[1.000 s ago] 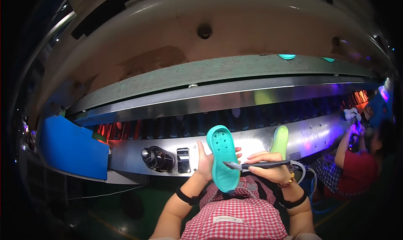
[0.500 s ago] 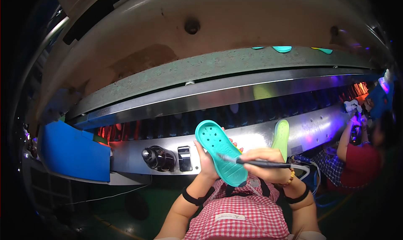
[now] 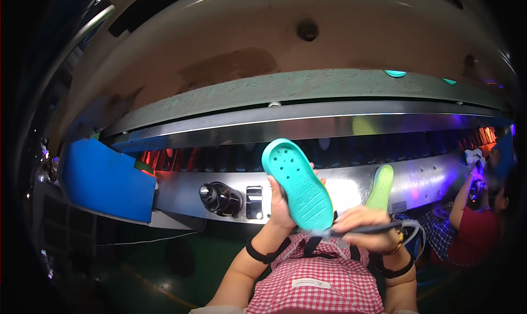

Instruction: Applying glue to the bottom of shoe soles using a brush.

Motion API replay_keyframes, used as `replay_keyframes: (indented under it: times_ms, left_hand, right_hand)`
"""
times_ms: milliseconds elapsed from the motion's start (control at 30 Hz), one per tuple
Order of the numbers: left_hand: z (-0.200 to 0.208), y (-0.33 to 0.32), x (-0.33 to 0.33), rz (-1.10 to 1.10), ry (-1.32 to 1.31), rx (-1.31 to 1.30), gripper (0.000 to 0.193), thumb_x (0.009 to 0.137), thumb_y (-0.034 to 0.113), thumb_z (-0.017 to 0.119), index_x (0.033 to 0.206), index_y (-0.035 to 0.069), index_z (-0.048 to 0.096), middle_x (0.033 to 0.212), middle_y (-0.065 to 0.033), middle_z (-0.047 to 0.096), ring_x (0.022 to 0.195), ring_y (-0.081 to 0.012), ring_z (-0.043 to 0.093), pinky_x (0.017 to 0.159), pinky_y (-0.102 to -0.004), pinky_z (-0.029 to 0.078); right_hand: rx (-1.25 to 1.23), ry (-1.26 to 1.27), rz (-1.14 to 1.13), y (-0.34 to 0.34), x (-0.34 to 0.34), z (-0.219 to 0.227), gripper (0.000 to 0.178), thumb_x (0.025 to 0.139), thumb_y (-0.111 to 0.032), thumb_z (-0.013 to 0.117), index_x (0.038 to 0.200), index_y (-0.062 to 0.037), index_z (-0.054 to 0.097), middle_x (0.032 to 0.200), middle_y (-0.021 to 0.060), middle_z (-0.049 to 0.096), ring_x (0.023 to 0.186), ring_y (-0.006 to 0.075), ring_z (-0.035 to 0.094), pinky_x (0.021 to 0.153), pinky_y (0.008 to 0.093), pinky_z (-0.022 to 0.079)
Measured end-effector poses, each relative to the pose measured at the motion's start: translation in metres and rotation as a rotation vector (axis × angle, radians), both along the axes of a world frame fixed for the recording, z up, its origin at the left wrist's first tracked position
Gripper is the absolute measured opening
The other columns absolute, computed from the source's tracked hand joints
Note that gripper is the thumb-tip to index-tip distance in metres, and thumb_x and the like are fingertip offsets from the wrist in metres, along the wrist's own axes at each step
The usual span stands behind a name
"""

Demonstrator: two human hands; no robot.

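Observation:
A teal shoe sole [image 3: 299,189], with several small holes near its far end and grooves lower down, is held tilted in front of me. My left hand [image 3: 280,205] grips it from its left side and underneath, its thumb at the edge and fingertips showing past the right edge. My right hand [image 3: 363,229] is closed around a dark-handled brush [image 3: 381,228], with a grey cord or tube at its rear end. The brush's blurred tip is at the sole's near end; whether it touches cannot be told. A lime-green sole [image 3: 381,188] lies on the metal ledge to the right.
A black, rounded container [image 3: 219,200] stands on the metal ledge [image 3: 181,192], beside a dark rectangular plate [image 3: 254,202]. Beyond runs a dark roller conveyor [image 3: 241,159] under a metal rail. A blue panel [image 3: 107,179] is at left. A co-worker [image 3: 475,231] works at right.
The brush has moved from the sole's middle down to its near end. My view has shifted, so the surroundings sit farther right. My left hand keeps its hold on the sole.

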State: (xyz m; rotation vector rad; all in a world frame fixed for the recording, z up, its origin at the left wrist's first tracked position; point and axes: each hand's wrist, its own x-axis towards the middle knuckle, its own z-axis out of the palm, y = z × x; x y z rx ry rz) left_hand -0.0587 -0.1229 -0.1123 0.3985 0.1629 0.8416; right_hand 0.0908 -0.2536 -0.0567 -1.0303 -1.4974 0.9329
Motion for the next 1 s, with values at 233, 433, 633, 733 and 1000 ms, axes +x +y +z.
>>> replay_keyframes:
  times_ms: [233,433,633,733,1000]
  left_hand:
    - [0.013,0.008,0.001,0.002,-0.008,0.045,0.078,0.079,0.067,0.033,0.125,0.003,0.036,0.118,-0.0154,0.047,0.104,-0.0263,0.051,0.095,-0.0491,0.036]
    - [0.033,-0.003,0.002,-0.007,-0.012,0.037,0.076,0.082,0.062,0.030,0.127,0.000,0.032,0.121,-0.0169,0.045,0.109,-0.0294,0.048,0.098,-0.0481,0.034]
    - [0.031,-0.016,-0.001,0.042,0.012,-0.026,0.053,0.089,0.039,0.030,0.131,0.006,0.026,0.123,-0.0195,0.042,0.110,-0.0347,0.046,0.096,-0.0457,0.035]
    - [0.027,-0.008,-0.003,-0.016,-0.077,-0.007,0.051,0.088,0.038,0.032,0.130,0.007,0.027,0.120,-0.0197,0.044,0.106,-0.0350,0.049,0.092,-0.0462,0.038]
    - [0.033,0.000,-0.003,-0.060,-0.061,0.029,0.052,0.086,0.039,0.036,0.127,0.007,0.033,0.117,-0.0205,0.047,0.100,-0.0355,0.051,0.087,-0.0454,0.041]
  right_hand:
    - [-0.038,-0.050,0.037,-0.001,0.001,-0.009,0.019,0.068,-0.002,0.067,0.087,-0.0016,0.065,0.084,0.0088,0.066,0.089,0.0199,0.060,0.093,0.0378,0.035]
    - [-0.274,0.842,-0.085,0.013,-0.011,-0.020,0.016,0.077,0.001,0.056,0.092,0.0037,0.059,0.101,0.0174,0.058,0.101,0.0274,0.054,0.091,0.0390,0.040]
    - [-0.291,0.410,-0.106,0.003,-0.018,-0.005,0.022,0.075,0.002,0.060,0.096,0.0021,0.061,0.096,0.0144,0.061,0.093,0.0190,0.057,0.083,0.0283,0.044]
    - [-0.145,0.308,-0.093,0.007,-0.010,-0.002,0.020,0.072,0.003,0.061,0.093,0.0025,0.063,0.091,0.0127,0.062,0.085,0.0179,0.059,0.077,0.0279,0.047]
    - [-0.131,0.211,0.035,0.021,-0.005,0.015,0.021,0.074,0.000,0.063,0.095,-0.0001,0.063,0.090,0.0113,0.063,0.084,0.0185,0.060,0.076,0.0288,0.047]
